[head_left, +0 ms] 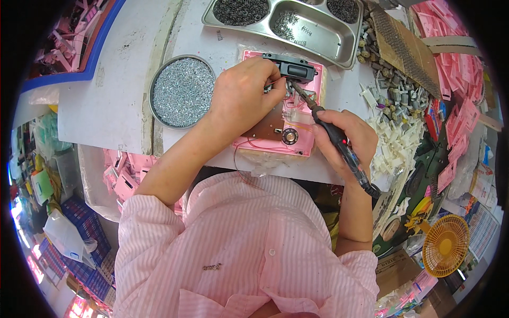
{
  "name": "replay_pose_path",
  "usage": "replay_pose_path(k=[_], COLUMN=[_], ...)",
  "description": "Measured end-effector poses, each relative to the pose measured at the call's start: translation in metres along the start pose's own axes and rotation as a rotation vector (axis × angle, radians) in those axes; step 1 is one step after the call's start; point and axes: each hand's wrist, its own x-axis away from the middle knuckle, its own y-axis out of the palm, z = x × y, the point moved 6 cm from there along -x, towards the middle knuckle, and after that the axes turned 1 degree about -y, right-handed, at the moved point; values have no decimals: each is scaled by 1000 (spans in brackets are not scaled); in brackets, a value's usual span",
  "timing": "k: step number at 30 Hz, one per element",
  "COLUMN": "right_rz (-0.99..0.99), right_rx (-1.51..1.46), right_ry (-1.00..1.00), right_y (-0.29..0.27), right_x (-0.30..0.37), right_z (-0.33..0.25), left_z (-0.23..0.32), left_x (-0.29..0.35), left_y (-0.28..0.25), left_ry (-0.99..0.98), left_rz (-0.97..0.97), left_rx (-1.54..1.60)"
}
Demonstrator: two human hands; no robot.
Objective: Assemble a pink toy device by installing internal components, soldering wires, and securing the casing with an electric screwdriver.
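A pink plastic housing (303, 144) lies on the worktable in front of me. It carries a black plastic part (298, 72) at its far end, a brown board (265, 129), thin red wires and a small round speaker-like disc (290, 136). My left hand (245, 90) reaches over the housing's left side, thumb and forefinger pinching a thin red wire beside the black part. My right hand (352, 139) grips the dark handle of a soldering iron (336, 137) with a lit red light. Its metal tip points in close to the pinched wire; whether they touch is too small to tell.
Left of the housing stands a round tin (183, 93) of small screws. A steel compartment tray (318, 46) with springs sits behind. White plastic pieces (397, 143) and small motor-like parts (395, 87) are heaped at right. A yellow fan (446, 245) stands lower right.
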Motion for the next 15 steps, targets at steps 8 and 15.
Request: replay_pose_path(k=[8,15], right_rz=[39,98], right_rx=[-10,-7], right_ry=[-13,37], right_y=[-16,-31], right_x=[14,23], right_z=[-6,-5], left_z=[0,2], left_x=[1,1], left_y=[-1,-2], left_ry=[0,2], left_rz=[11,6], left_rx=[-1,1])
